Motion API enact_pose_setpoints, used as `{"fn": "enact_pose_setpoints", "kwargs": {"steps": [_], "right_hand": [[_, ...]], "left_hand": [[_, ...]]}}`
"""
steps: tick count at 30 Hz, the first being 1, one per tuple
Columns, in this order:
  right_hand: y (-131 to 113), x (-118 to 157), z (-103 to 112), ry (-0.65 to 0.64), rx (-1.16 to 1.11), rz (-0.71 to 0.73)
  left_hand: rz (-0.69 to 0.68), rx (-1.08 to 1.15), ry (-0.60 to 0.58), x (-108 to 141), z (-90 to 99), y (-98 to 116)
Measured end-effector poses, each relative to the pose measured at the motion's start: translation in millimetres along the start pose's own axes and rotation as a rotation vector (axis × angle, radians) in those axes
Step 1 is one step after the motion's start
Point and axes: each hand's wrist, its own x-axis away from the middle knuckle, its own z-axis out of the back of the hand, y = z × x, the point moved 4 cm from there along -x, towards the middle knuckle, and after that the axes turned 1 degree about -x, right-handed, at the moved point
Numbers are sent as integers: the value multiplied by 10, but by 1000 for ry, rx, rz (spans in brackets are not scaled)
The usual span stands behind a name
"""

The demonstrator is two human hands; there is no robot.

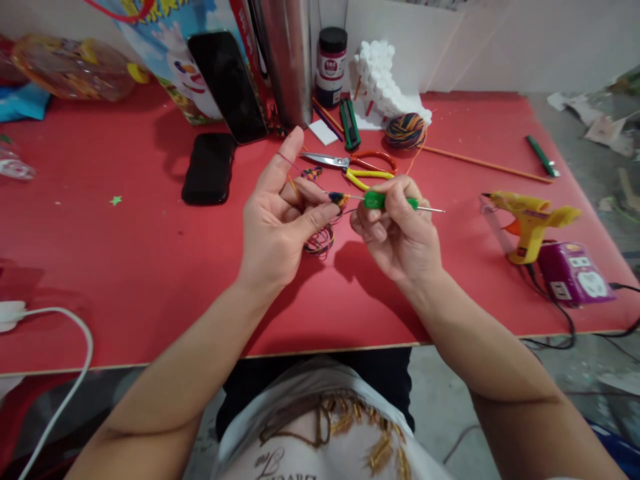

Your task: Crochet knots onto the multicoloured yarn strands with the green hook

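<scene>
My right hand [397, 227] grips the green handle of a crochet hook [375, 200], whose metal shaft sticks out at both ends. The tip facing left meets a small multicoloured crochet piece [340, 199], pinched between the thumb and fingers of my left hand [280, 220]. A strand of yarn runs over my raised left index finger. Below the fingers hangs a loose coil of multicoloured yarn [320, 241]. Behind my hands lie scissors [330, 160] with red and yellow handles and another small crocheted bit [311, 174]. A yarn ball [406, 131] rests farther back.
On the red table [125, 267] are a black phone-like device [209, 168], a leaning phone [227, 87], a steel flask [287, 60], a jar [331, 67] and a green cutter [349, 125]. At right lie a thin stick [485, 162], a yellow glue gun [533, 223] and a purple box [575, 273].
</scene>
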Motion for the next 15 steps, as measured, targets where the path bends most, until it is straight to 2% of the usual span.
{"fn": "enact_pose_setpoints", "kwargs": {"steps": [6, 12, 15], "right_hand": [[111, 35, -60, 78, -75, -106], [106, 50, -50, 89, 28, -115], [104, 63, -52, 72, 66, -99]], "left_hand": [[-102, -35, 90, 35, -12, 20], [-129, -133, 14, -6, 54, -51], [-160, -173, 16, -20, 78, -78]]}}
